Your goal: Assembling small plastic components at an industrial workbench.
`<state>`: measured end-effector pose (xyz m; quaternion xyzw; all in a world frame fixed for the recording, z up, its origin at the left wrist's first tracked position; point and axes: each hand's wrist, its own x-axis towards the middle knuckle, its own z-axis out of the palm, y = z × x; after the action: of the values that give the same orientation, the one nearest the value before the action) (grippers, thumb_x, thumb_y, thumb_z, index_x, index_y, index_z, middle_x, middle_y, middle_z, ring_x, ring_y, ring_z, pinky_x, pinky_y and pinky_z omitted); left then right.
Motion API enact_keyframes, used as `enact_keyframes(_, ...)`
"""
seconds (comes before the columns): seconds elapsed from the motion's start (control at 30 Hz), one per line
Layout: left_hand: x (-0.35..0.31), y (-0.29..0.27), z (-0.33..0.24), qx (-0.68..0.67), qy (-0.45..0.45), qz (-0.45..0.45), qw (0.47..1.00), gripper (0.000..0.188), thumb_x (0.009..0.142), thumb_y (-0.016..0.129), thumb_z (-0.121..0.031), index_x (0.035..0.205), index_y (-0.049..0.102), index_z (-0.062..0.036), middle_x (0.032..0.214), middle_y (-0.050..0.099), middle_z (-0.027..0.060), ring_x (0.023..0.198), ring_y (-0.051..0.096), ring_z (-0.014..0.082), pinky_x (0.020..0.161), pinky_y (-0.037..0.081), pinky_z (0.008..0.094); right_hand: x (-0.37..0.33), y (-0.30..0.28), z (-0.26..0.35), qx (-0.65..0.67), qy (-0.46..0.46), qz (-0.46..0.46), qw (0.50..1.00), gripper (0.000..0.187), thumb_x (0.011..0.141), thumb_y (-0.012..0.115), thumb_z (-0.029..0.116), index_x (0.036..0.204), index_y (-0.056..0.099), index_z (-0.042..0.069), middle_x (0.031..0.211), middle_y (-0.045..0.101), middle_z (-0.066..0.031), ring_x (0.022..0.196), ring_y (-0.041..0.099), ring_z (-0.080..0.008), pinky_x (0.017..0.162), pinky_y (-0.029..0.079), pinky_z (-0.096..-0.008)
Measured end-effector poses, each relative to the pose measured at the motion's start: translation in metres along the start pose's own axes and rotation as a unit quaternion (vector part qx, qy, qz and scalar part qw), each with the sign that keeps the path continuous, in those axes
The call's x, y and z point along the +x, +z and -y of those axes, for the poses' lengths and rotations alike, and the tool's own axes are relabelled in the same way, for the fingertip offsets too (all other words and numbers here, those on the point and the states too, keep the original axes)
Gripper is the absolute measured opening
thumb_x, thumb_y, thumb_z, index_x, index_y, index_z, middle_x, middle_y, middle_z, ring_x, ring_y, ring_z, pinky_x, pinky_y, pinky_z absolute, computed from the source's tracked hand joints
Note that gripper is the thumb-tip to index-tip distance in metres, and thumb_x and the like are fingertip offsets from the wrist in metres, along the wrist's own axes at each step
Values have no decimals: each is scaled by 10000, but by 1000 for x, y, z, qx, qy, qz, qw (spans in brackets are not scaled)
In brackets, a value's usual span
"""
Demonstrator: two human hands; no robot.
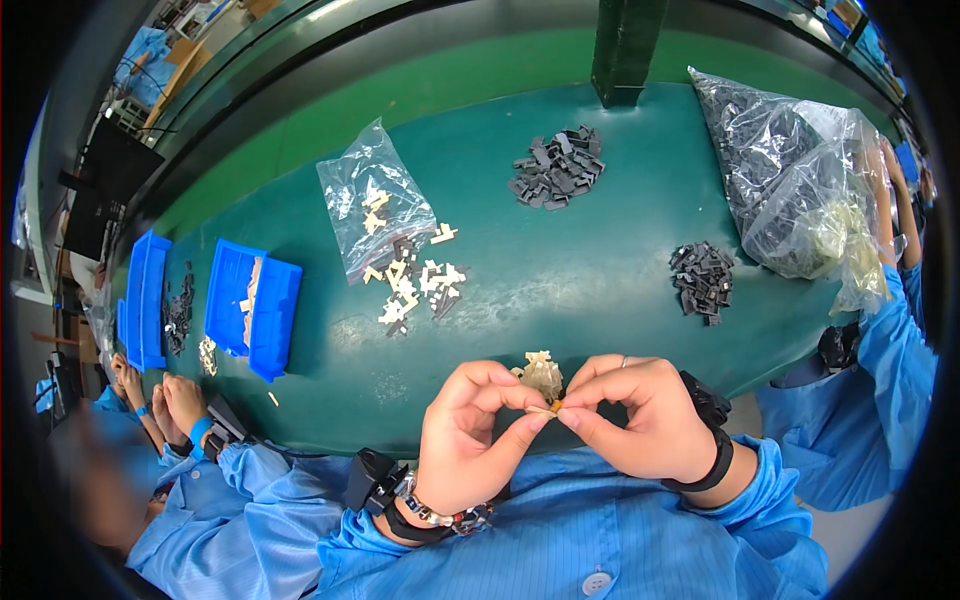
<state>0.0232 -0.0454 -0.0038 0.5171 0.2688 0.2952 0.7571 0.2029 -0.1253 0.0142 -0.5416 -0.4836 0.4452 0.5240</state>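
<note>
Close in front of my body, both hands meet at the fingertips. My left hand is closed in a pinch on a small beige piece. My right hand pinches a tiny orange-yellow piece against it; whether the two are joined cannot be made out. Just beyond my fingertips lies a small heap of beige plastic parts, partly hidden by my hands. Farther off to the left, loose cream and dark grey parts lie at the mouth of a clear plastic bag.
On the green table are two dark grey heaps, one far and one right. A large bag of grey parts stands far right, near another person's arms. Blue bins and a co-worker's hands are left. A post rises behind.
</note>
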Motion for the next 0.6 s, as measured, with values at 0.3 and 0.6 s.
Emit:
enact_keyframes(0.3,-3,12,-5,154,53,-65,985,447,810,676,132,1150,416,4,893,700,137,874,658,150,830,503,277,-4,4,-5,4,-28,-60,998,84,766,682,-44,842,708,-21,780,672,-108,667,640,-146,603,503,-261)
enact_keyframes(0.6,-4,10,-7,213,63,-62,973,416,796,710,116,1114,459,24,910,714,157,895,676,166,831,514,276,-5,10,-3,-14,-38,-67,997,91,765,699,-37,852,711,-14,771,666,-102,655,639,-151,586,496,-260)
